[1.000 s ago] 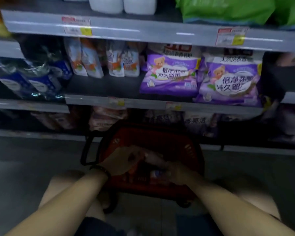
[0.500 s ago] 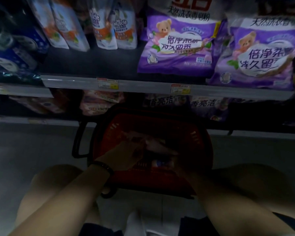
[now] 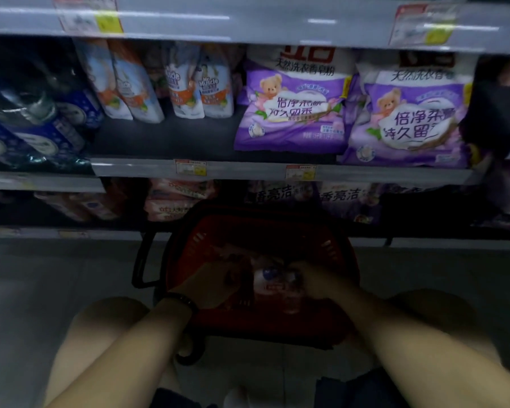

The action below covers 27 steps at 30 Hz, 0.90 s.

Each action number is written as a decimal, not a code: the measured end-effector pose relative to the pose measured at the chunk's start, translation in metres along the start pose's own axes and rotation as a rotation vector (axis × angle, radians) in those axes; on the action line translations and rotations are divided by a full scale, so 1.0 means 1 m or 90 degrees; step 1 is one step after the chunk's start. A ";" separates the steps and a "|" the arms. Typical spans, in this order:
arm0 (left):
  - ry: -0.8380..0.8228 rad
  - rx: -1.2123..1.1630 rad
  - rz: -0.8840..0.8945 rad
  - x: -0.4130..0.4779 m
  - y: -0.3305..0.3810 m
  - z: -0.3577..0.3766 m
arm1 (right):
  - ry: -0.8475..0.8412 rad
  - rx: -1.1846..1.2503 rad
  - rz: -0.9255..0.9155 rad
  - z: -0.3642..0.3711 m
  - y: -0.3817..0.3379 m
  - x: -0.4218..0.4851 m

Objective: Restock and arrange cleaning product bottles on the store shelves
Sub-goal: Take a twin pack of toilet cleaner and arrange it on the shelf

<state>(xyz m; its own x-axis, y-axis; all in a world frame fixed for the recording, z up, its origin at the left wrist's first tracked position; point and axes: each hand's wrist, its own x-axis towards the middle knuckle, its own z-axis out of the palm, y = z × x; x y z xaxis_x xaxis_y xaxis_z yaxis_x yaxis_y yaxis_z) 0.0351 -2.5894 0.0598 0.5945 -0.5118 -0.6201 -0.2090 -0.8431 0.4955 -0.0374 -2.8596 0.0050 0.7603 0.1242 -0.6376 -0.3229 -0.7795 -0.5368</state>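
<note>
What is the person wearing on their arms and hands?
Both forearms are bare, with no sleeves in view and no gloves on either hand. The left hand has a dark, thin band around its wrist, like a bracelet or hair tie. The right hand shows nothing worn at its wrist. No rings can be made out in the dim light.

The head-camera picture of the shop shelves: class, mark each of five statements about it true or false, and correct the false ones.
1. Both hands are down inside the red basket. True: the left hand and right hand are both in it.
2. The basket stands on the middle shelf. False: it sits on the floor in front of the shelves.
3. Two purple bags with a bear picture lie on the middle shelf. True.
4. The purple bags are left of the white pouches. False: they are to the right.
5. The left wrist is bare. False: it wears a dark band.
</note>
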 end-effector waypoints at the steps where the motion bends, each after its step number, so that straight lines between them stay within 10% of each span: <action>1: -0.004 0.001 0.003 -0.005 -0.001 0.001 | 0.007 -0.034 -0.015 -0.015 -0.011 -0.012; 16: 0.270 -0.339 0.171 -0.114 0.076 -0.084 | 0.173 -0.199 -0.289 -0.217 -0.198 -0.174; 27: 0.450 -0.711 0.299 -0.194 0.131 -0.170 | 0.426 0.274 -0.402 -0.263 -0.297 -0.225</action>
<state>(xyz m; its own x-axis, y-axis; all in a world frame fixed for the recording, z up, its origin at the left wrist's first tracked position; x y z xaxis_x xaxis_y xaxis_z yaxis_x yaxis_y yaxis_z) 0.0245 -2.5730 0.3482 0.9721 -0.2344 0.0046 0.0259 0.1269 0.9916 0.0353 -2.8176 0.4532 0.9789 -0.0358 0.2012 0.1722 -0.3861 -0.9063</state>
